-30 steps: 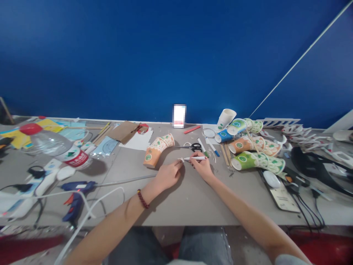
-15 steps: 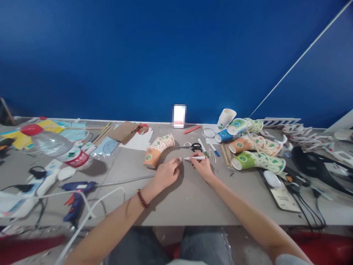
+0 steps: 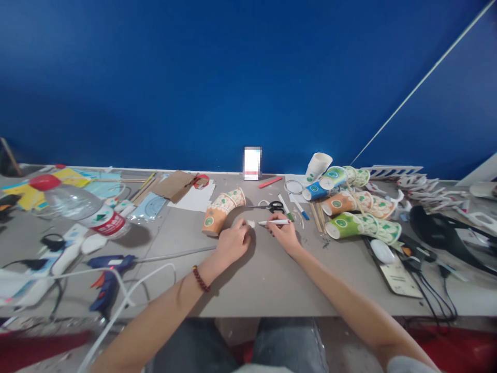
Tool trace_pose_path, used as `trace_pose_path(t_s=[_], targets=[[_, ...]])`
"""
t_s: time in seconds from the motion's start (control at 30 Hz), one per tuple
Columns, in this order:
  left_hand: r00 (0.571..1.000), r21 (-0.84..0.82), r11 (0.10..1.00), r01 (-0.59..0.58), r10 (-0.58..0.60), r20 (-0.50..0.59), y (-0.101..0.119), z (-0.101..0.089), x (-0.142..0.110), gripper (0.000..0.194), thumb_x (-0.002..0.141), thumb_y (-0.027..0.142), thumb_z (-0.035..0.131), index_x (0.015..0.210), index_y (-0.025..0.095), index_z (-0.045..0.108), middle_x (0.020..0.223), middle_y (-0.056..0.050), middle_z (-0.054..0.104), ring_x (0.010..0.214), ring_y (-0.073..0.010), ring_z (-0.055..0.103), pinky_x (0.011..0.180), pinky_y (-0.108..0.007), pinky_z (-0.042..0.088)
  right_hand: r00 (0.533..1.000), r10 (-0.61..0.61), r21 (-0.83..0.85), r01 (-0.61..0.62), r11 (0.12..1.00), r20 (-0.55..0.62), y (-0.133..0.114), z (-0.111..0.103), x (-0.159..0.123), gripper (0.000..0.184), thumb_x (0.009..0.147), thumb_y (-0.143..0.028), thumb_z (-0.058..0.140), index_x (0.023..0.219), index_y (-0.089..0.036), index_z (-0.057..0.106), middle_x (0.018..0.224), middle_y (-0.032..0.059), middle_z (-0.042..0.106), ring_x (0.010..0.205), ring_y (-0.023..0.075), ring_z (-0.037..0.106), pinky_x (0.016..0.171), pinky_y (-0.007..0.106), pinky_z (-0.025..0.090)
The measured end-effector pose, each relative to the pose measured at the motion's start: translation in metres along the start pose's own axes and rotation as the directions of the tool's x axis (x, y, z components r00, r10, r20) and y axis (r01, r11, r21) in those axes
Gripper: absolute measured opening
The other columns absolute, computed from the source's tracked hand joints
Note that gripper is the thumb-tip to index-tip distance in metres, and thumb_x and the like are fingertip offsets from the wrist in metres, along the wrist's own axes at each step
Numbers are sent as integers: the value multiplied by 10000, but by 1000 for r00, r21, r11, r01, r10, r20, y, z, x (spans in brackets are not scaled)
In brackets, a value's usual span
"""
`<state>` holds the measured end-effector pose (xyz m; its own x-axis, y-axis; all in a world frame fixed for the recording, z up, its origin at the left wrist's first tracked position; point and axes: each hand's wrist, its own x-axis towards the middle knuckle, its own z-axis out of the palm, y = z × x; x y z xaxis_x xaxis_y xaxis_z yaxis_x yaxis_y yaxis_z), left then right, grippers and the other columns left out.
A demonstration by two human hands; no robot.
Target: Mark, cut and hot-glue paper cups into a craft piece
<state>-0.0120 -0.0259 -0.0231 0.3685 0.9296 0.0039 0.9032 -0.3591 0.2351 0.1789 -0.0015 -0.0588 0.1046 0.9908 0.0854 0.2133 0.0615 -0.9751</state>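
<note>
My right hand [image 3: 284, 234] rests on the grey table [image 3: 267, 280] and grips a white marker pen [image 3: 275, 223] that lies level, tip to the left. My left hand [image 3: 232, 242] is closed, its fingertips pinching a small white cap [image 3: 251, 224] just left of the pen's tip, a short gap between them. A red bead bracelet [image 3: 201, 280] is on my left wrist. Beside my left hand lie stacked orange paper cups [image 3: 220, 209] on their side.
Scissors [image 3: 272, 206] and pens lie behind my hands. Piles of coloured paper cups [image 3: 355, 217] sit at the right, with cables and a phone [image 3: 396, 272]. A water bottle [image 3: 79, 207], a blue glue gun [image 3: 108, 272] and paper scraps fill the left.
My left hand has drawn a little left, pulling the white cap away from the pen's tip. My right hand and the pen have stayed put.
</note>
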Motion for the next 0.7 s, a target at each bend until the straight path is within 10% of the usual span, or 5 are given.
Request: trace_pose_path(t_s=[0.7], targets=[[998,23,1000,1,-2,68,-1,1,2,351,957,224,382,1233,239,597,1153,-87,584,853,-204,672,705,-320,487,988,-101,-14,103,995,120,-2,-1,-3,234,773,-414,628,861,-200,663,741,22,688,668,164,598,598,260,464]])
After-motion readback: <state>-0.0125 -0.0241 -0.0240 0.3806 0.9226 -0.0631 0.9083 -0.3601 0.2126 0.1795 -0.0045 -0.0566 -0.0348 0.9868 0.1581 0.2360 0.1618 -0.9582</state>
